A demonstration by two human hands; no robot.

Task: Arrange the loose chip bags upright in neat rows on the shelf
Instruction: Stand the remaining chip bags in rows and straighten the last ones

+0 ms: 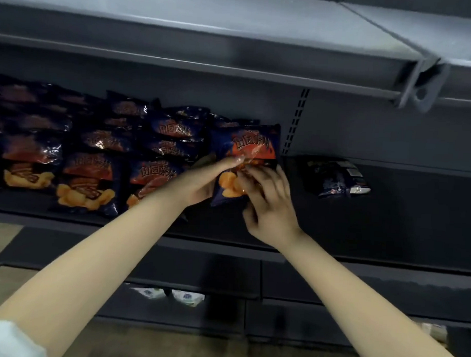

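A dark blue chip bag [253, 146] with red and orange print stands upright on the dark shelf [388, 239], just right of the rows. My left hand [202, 181] holds its left side, fingers stretched across the front. My right hand [268, 204] grips its lower right part with curled fingers. To the left, several matching chip bags [88, 182] stand in rows. One loose bag [337, 177] lies flat, back side up, farther right on the shelf.
An upper grey shelf [234, 62] overhangs the work area with a bracket [421, 89] at right. A slotted upright [296, 121] divides the back panel. Lower shelves hold white packages [186, 297]. Bare shelf surface extends to the right.
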